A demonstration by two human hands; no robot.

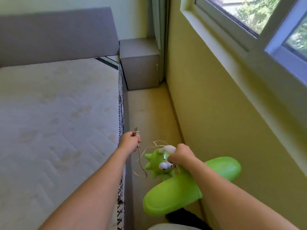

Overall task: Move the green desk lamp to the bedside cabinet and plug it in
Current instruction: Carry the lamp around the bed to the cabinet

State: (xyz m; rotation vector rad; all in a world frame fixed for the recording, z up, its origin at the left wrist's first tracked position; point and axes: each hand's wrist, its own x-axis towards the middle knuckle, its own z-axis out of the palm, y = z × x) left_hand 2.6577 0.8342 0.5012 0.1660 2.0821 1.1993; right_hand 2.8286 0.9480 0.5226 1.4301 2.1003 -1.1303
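Observation:
The green desk lamp (174,188), shaped like a cartoon creature with spikes, googly eyes and a long glossy green base, hangs in the air low at centre right. My right hand (180,155) is closed around its neck near the white horn. My left hand (131,142) pinches the lamp's plug (136,131), prongs pointing up, beside the mattress edge. The pale cord (141,161) loops loosely between both hands. The grey bedside cabinet (140,63) stands far ahead in the corner, next to the headboard, with a bare top.
A bare quilted mattress (58,122) with a grey headboard (56,37) fills the left. A narrow strip of beige floor (149,110) runs between the bed and the yellow wall (224,105). A window (259,15) sits upper right; a curtain (157,22) hangs behind the cabinet.

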